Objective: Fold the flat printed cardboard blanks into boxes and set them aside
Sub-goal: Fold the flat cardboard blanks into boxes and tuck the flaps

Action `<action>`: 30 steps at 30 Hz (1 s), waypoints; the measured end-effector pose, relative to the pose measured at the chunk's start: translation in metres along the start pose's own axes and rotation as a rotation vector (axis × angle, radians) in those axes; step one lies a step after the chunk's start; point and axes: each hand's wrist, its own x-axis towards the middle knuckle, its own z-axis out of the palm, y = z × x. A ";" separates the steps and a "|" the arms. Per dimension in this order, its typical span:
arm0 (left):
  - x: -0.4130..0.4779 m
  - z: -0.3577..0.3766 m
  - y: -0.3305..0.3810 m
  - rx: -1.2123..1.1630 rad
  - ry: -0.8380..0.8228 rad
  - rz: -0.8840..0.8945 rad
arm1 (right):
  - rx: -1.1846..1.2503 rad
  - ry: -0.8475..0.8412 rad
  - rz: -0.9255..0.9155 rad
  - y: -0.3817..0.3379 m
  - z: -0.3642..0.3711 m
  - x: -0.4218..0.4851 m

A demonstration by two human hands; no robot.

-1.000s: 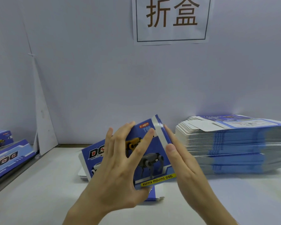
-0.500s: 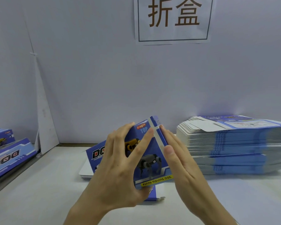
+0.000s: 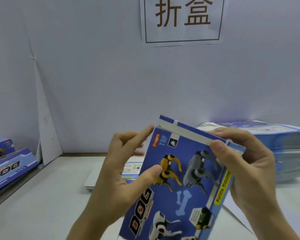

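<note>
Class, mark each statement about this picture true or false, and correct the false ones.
1. The left hand and the right hand both hold the box. True.
2. The stack of blanks lies to the left of the box. False: it lies to its right.
3. A sign with two characters hangs on the wall. True.
4. The box is mainly red. False: it is mainly blue, with toy dogs printed on it.
</note>
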 end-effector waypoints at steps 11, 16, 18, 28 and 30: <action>-0.005 0.011 0.004 -0.484 0.045 -0.216 | 0.040 -0.222 0.065 -0.008 0.011 -0.009; -0.007 0.008 0.007 -0.534 -0.145 -0.144 | 0.116 -0.243 0.173 -0.020 0.009 -0.005; -0.006 0.007 0.003 -0.566 -0.075 -0.179 | 0.167 -0.199 0.265 -0.014 0.013 -0.006; -0.006 0.012 -0.015 -0.580 -0.083 -0.269 | 0.095 -0.102 0.407 0.002 0.011 -0.002; -0.006 0.011 -0.016 -0.590 -0.061 -0.294 | 0.067 -0.155 0.419 0.001 0.008 0.000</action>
